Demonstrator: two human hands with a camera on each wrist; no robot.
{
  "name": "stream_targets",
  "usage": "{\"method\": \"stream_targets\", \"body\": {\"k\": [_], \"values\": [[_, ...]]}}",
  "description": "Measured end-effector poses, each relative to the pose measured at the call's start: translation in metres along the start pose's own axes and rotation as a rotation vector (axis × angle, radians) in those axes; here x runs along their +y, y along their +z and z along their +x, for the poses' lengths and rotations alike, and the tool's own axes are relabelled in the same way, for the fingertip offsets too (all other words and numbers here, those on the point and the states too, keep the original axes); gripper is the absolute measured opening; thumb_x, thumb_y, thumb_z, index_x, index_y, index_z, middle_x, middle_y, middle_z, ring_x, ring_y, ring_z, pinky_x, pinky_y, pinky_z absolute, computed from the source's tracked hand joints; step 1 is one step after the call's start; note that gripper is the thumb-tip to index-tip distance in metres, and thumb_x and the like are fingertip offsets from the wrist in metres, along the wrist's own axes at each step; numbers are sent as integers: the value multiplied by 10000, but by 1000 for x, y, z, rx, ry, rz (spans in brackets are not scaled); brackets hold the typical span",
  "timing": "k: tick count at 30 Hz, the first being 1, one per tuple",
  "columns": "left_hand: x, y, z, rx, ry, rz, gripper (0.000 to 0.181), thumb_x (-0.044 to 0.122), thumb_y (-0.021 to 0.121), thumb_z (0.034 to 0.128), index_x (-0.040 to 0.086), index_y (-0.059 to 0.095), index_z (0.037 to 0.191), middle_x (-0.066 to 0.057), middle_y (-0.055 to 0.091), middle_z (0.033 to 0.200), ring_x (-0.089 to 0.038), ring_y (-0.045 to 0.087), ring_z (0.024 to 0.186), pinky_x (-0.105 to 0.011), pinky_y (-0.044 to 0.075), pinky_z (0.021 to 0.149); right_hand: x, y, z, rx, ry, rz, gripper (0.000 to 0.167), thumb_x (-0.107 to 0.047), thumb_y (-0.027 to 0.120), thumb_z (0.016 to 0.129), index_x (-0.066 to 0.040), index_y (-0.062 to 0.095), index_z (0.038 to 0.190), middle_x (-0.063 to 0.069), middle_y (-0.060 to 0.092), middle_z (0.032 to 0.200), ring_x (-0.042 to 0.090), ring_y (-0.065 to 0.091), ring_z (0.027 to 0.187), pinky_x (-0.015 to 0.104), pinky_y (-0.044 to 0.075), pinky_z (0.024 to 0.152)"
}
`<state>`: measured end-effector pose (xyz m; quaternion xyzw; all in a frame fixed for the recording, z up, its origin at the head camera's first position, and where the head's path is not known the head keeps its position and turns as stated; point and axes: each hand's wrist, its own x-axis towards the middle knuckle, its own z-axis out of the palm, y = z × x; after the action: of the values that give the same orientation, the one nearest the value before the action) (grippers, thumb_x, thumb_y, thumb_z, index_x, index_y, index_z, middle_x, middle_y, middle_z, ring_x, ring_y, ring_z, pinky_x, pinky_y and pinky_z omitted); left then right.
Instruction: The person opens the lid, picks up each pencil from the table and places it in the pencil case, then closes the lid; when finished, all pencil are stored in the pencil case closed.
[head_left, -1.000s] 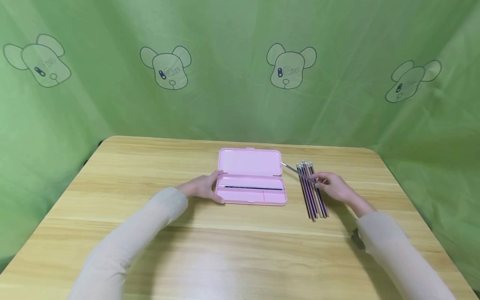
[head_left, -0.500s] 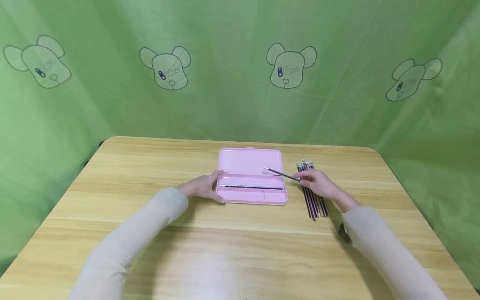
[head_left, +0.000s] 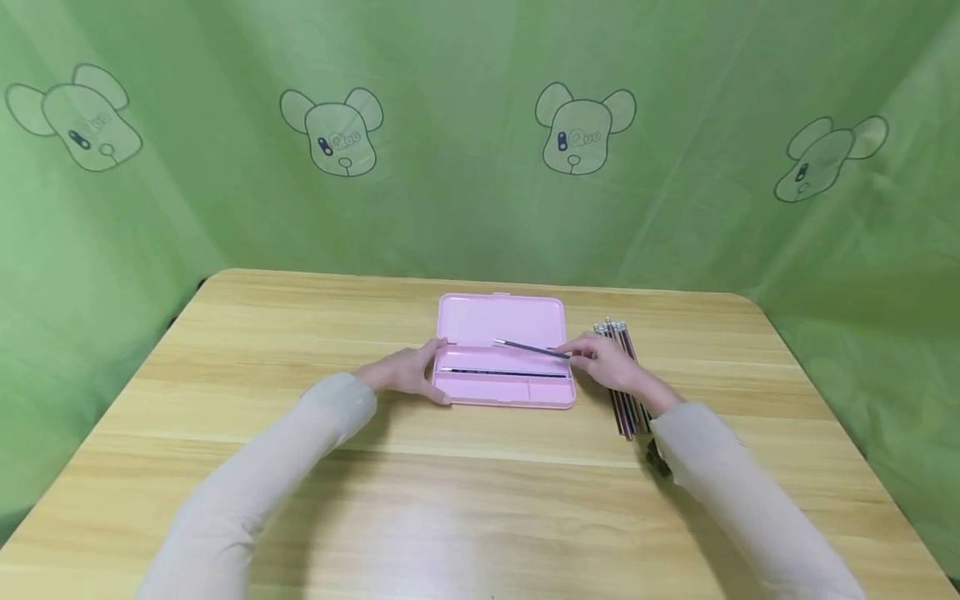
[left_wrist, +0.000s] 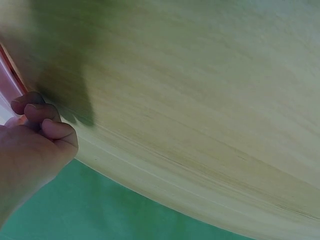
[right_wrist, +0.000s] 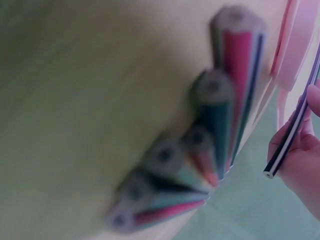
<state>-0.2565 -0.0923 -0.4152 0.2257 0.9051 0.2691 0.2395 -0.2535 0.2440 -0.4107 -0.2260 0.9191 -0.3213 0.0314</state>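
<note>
An open pink pencil case [head_left: 491, 392] lies on the table with its lid laid back. One dark pencil [head_left: 502, 372] rests lengthwise in it. At the case's left end my left hand [head_left: 405, 372] grips it, thumb at the front corner and fingers by the hinge side; its other fingers look curled in the left wrist view. My right hand [head_left: 606, 364] pinches a second striped pencil [right_wrist: 295, 127] near one end. The pencil's metal-tipped end points left over the case's back compartment. Under and behind that hand lies a bundle of pencils [right_wrist: 237, 75], partly covered.
The wooden table [head_left: 420, 500] runs out to rounded far corners. Behind and beside it hangs a green curtain [head_left: 457, 192] with printed bear heads. A low divider [head_left: 528, 389] splits the case's front part.
My right hand has carried the pencil leftward from above the bundle to over the pencil case, and the pencil now lies flatter. My left hand has stayed at the case's left end.
</note>
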Motion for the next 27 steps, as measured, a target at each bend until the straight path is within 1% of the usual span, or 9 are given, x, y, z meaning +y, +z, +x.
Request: {"method": "stream_targets", "body": {"k": [4, 6, 11, 13, 17, 20, 24, 27], "values": [[1, 0, 1, 3, 0, 5, 1032, 385, 763, 707, 114, 111, 1460, -254, 318, 1414, -369, 320, 1294, -444, 246, 1081, -7, 4, 5, -13, -31, -20, 242, 23, 554, 854, 17, 654, 1075, 163, 607, 956, 258, 544, 867, 376, 449, 767], [1, 0, 2, 3, 2, 7, 1032, 387, 763, 706, 114, 112, 1459, -256, 318, 1413, -367, 322, 1294, -442, 246, 1082, -11, 6, 7, -26, -54, -21, 242, 35, 550, 850, 28, 654, 1069, 166, 603, 961, 267, 547, 885, 393, 445, 788], [3, 0, 1, 3, 3, 9, 1040, 384, 760, 710, 95, 101, 1460, -269, 309, 1413, -368, 317, 1297, -441, 241, 1085, -22, 13, 14, -54, -99, -23, 250, 60, 565, 827, 34, 656, 1058, 111, 566, 855, 202, 512, 786, 327, 433, 720], [4, 0, 1, 4, 4, 14, 1036, 377, 760, 713, 87, 101, 1458, -273, 310, 1411, -367, 318, 1296, -439, 241, 1086, -26, 16, 17, -66, -108, -39, 256, 55, 569, 825, 27, 654, 1065, 94, 554, 829, 180, 496, 761, 300, 423, 701], [5, 1, 0, 12, 24, 23, 1026, 367, 761, 714, 67, 114, 1452, -281, 333, 1394, -371, 339, 1283, -436, 254, 1080, -33, 24, 22, -92, -112, -79, 269, 46, 574, 823, 12, 651, 1078, 64, 542, 802, 162, 481, 733, 288, 426, 694], [4, 1, -2, 14, 29, 14, 1023, 360, 764, 711, 64, 122, 1451, -277, 346, 1387, -371, 346, 1278, -437, 257, 1078, -37, 30, 26, -108, -141, -109, 263, 39, 575, 824, 9, 654, 1073, 49, 538, 788, 149, 473, 719, 288, 434, 693], [2, 1, -5, 20, 22, -3, 1022, 350, 768, 710, 60, 127, 1451, -267, 348, 1390, -369, 342, 1281, -448, 256, 1076, -42, 38, 31, -121, -191, -137, 248, 42, 560, 832, 13, 660, 1057, 76, 550, 799, 153, 490, 733, 299, 447, 710], [3, 1, -5, 24, 31, -7, 1022, 352, 767, 710, 57, 127, 1450, -268, 352, 1388, -377, 343, 1278, -456, 256, 1074, -44, 41, 33, -118, -191, -151, 250, 54, 555, 830, 7, 667, 1048, 81, 549, 795, 159, 494, 729, 304, 448, 706]]}}
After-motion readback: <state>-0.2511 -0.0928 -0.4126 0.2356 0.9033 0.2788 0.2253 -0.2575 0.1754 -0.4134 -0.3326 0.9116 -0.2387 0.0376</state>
